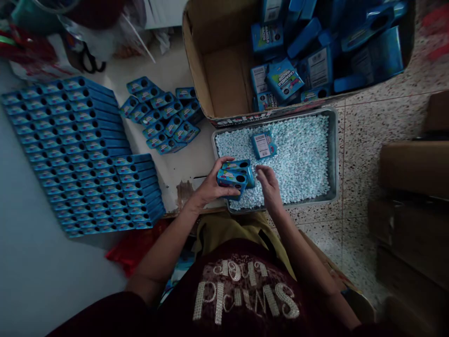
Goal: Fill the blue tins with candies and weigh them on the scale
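Boxes (232, 179), two of them and blue, are in your left hand (209, 188), over the near left corner of the tray (334, 154). That hand is partly closed: your thumb lies along the near side and your fingers reach over the far side, with the nearer box overlapping the other. Your right hand (270, 184) is just beside their right ends, fingers half curled — you cannot tell whether it pinches anything.

Under both hands, pale pellets (298, 164) spread across the tray. A third box (264, 145) lies on them, left of the middle and nearer the far edge. Just past that edge is your carton (226, 77), with more boxes heaped toward its right end. Along the left edge of your worktop (182, 164) is a stack (84, 154) in rows; a loose cluster (163, 117) sits between stack and carton.
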### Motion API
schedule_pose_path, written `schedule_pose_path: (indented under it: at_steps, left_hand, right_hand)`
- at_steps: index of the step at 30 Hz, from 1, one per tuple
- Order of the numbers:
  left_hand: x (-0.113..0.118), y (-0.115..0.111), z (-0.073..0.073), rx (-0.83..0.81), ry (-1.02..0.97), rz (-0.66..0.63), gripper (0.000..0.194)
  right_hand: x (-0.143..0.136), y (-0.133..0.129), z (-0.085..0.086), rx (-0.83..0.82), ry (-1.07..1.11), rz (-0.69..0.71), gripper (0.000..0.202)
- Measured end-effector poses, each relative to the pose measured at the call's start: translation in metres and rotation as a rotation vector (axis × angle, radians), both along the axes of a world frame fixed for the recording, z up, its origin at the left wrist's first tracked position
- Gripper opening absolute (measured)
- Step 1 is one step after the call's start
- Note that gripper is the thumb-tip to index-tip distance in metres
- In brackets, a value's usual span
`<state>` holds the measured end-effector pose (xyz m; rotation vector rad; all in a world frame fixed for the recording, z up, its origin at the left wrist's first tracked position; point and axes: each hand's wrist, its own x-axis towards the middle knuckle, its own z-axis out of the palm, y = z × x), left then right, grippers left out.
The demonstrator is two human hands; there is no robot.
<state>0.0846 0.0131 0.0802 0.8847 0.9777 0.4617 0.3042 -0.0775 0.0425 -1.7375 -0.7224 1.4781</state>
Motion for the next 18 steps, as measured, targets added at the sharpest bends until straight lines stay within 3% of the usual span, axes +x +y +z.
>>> schedule_pose_path:
  at_steps: [2, 4, 6, 8, 13, 18]
  left_hand:
    - [0.006, -0.005, -0.007, 0.018, 0.069, 0.109, 0.111]
    - [0.015, -0.008, -0.01, 0.023, 0.129, 0.189, 0.112]
    - [0.025, -0.011, -0.01, 0.003, 0.173, 0.22, 0.106]
    - [0.031, -0.012, -0.008, -0.03, 0.178, 0.215, 0.097]
    - [0.032, -0.016, 0.004, -0.047, 0.126, 0.207, 0.089]
    - [0.014, -0.032, 0.014, -0.021, 0.214, 0.167, 0.091]
  right_hand:
    - [-0.001, -0.001, 0.012, 0.094, -0.018, -0.059, 0.069]
    - [-0.011, -0.002, 0.019, 0.167, 0.055, 0.006, 0.094]
    - [-0.023, -0.003, 0.017, 0.176, 0.124, 0.099, 0.125]
    - [-0.031, -0.003, 0.01, 0.137, 0.167, 0.142, 0.141]
    - [-0.033, -0.008, -0.006, 0.097, 0.253, 0.143, 0.134]
    - [-0.044, -0.02, -0.012, 0.128, 0.302, 0.188, 0.128]
